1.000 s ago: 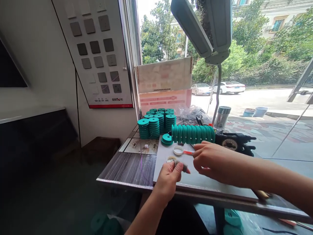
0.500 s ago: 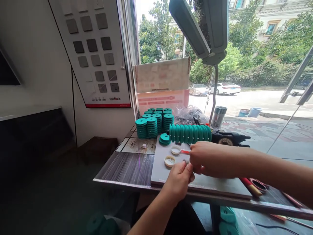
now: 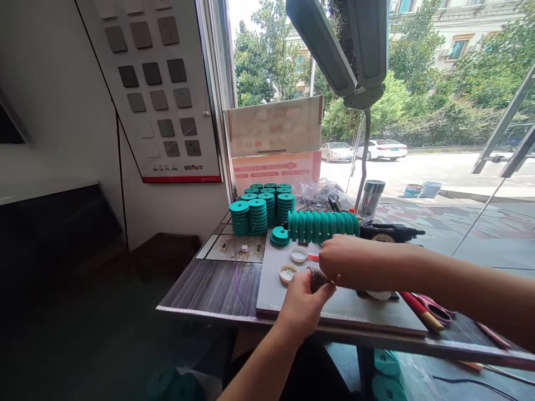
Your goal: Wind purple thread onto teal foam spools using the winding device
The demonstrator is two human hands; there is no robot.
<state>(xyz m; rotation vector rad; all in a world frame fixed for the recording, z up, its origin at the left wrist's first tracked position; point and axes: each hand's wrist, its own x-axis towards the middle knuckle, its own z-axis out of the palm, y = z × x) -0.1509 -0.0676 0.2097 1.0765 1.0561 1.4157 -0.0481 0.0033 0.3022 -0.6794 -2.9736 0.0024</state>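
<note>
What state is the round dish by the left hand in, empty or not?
Not empty: small pale pieces show inside the round dish, which has no lid on. How deep they lie, cannot tell.

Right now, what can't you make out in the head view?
All head view:
- Right hand: fingertips, hidden behind the hand itself.
- Dark lump in left hand: partly covered by both hands.
- Bits in round dish: too small.
- White thing: mostly behind right forearm.
- Lower green spools: cut by bottom edge.
</note>
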